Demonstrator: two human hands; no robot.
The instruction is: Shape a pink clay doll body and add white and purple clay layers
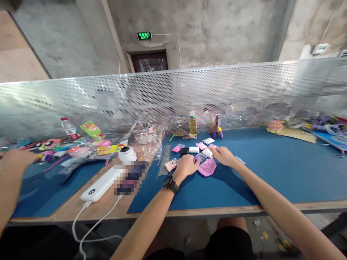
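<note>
My left hand (187, 166), with a black watch on the wrist, rests low over the blue mat, its thumb apart from the fingers. Just right of its thumb lies a flattened, uneven piece of pink-purple modelling clay (207, 168). A purple clay packet (200, 156) lies by its fingertips. My right hand (222, 156) reaches in from the right, fingers apart, at the edge of a white clay packet (207, 153); whether it touches the packet is unclear. Around them are a pink packet (201, 146), a pale peach packet (170, 165), a white cylinder (193, 149) and a small black case (184, 151).
Thin grey wires (164, 160) lie left of my hands. Behind stand an oil bottle (193, 124), a clay dinosaur figure (216, 129) and a basket (145, 133). A power bank (101, 185) and white camera (127, 154) sit left. Another person's arm (15, 177) is far left.
</note>
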